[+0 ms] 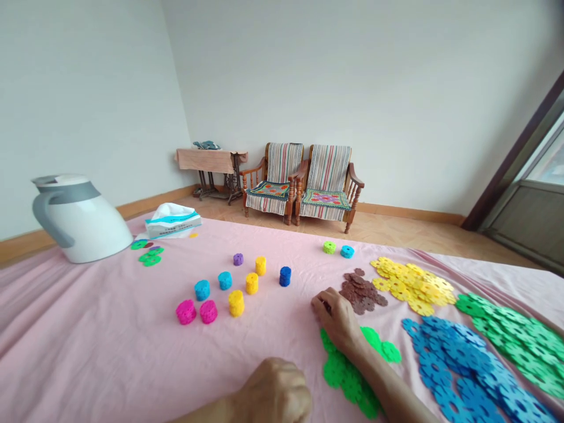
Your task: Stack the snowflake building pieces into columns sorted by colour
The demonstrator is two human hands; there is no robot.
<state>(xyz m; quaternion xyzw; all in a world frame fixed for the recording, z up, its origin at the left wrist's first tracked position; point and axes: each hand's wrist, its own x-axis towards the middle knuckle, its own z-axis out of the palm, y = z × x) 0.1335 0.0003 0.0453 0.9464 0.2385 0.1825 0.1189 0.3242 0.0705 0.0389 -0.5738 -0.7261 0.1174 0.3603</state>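
Observation:
My right hand rests fingers down on the pink cloth, between a brown pile of flower-shaped plastic discs and a bright green pile. Its fingers are curled together; whatever they hold is hidden. Nearer to me, my left hand is closed, knuckles up, and its fingertips are out of sight. Ahead of it stand short stacks of discs: magenta, yellow, light blue, purple and dark blue.
Larger piles of yellow, blue and green discs spread to the right. A lime stack stands farther back. At left are a white jug, a tissue pack and loose green discs. Two armchairs stand beyond.

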